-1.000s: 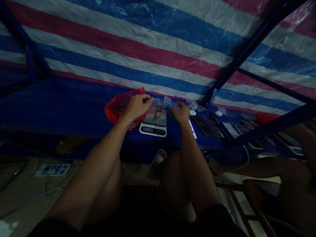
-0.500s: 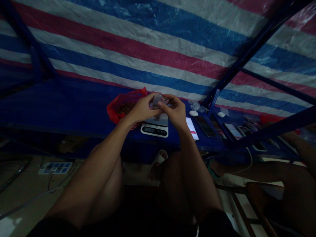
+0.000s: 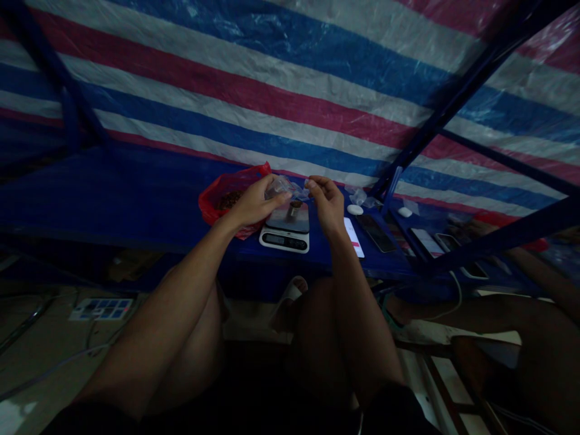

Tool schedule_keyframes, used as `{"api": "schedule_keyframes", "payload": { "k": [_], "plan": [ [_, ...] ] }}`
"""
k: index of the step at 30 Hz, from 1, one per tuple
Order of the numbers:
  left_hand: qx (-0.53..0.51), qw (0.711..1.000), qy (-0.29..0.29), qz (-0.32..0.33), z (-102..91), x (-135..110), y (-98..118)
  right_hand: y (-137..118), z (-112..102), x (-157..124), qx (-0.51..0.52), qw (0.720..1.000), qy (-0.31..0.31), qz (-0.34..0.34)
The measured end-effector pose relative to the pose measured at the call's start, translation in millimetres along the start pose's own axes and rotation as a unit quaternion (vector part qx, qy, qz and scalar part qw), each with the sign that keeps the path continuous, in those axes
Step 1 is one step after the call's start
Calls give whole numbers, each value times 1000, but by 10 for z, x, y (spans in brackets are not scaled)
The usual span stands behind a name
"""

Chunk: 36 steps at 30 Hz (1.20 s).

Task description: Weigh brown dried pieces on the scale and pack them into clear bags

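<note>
My left hand point(image 3: 254, 202) is closed around clear plastic bags point(image 3: 283, 186) above a kitchen scale point(image 3: 284, 239). My right hand point(image 3: 329, 202) is at the right of the scale, thumb and forefinger pinching a corner of the clear plastic. On the scale's grey plate sits a small brown object point(image 3: 295, 206), too dim to name. A red plastic bag point(image 3: 209, 204) stands open beside my left hand, holding many small brown pieces point(image 3: 229, 199) that I cannot identify.
Right of the scale lie a lit phone point(image 3: 354, 237), a dark phone point(image 3: 377, 233), a white oval case point(image 3: 354, 209) and crumpled clear plastic point(image 3: 359, 196). Blue metal bars point(image 3: 408, 151) slant over the blue table point(image 3: 149, 199). Another person's leg point(image 3: 480, 311) is at the right.
My hands have drawn apart, the right one moving rightward with its pinch on the clear plastic. The small brown object on the scale plate has come into sight.
</note>
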<state>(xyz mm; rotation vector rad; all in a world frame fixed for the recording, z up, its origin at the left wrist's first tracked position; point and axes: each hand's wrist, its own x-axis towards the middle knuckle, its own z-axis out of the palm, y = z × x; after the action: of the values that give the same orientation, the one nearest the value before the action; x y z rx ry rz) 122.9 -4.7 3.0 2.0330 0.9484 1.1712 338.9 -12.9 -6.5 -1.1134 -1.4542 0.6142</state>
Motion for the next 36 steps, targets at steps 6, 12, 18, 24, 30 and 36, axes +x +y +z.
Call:
{"api": "schedule_keyframes", "payload": {
  "k": [6,12,18,24,30,36],
  "plan": [
    [32,999,-20,-3,-77,-38,18,239,-273,12,-35,998,51,20],
    [169,984,-51,-6,-143,-52,-88,413,-355,-85,-113,991,-66,38],
    [255,962,-97,10,-55,-22,-139,395,-210,-90,-118,984,-137,9],
    [266,960,-88,8,-12,3,-199,350,-93,-26,-113,983,-146,8],
    [283,954,-97,-8,-29,24,-214,280,-87,-32,-104,983,-141,-53],
    [268,958,-104,-12,-22,57,-211,266,-48,-38,-114,977,-161,-85]
  ]
}}
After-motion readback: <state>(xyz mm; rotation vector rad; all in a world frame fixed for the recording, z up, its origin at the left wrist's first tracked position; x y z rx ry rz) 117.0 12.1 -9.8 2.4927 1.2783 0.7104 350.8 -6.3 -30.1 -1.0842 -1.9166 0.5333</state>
